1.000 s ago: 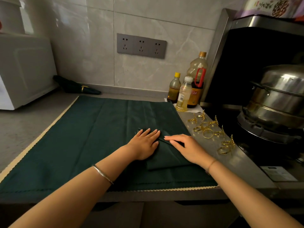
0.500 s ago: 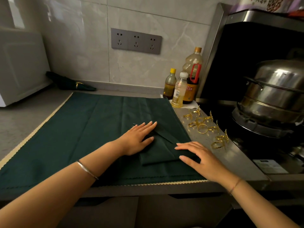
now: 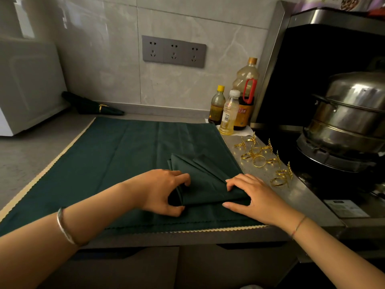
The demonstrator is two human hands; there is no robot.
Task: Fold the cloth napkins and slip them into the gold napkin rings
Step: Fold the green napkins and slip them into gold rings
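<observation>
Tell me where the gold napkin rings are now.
Head view: the gold napkin rings lie clustered on the steel counter strip, right of the green mat, just beyond the right hand and nearer than the bottles.

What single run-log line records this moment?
phase: folding napkin | left hand: grips it | right hand: grips it | gold rings: untouched

Single head-worn view, wide-angle. It looks forward and steeply down across the counter [image 3: 23, 163] from its front edge, squarely facing the tiled wall [image 3: 100, 59] and its socket strip [image 3: 174, 51]. The left hand [image 3: 164, 190], right hand [image 3: 254, 197] and folded napkin [image 3: 206, 184] sit close to the lens, below centre. A steamer pot [image 3: 350, 113] bounds the right margin, a white appliance [image 3: 29, 84] the left.
</observation>
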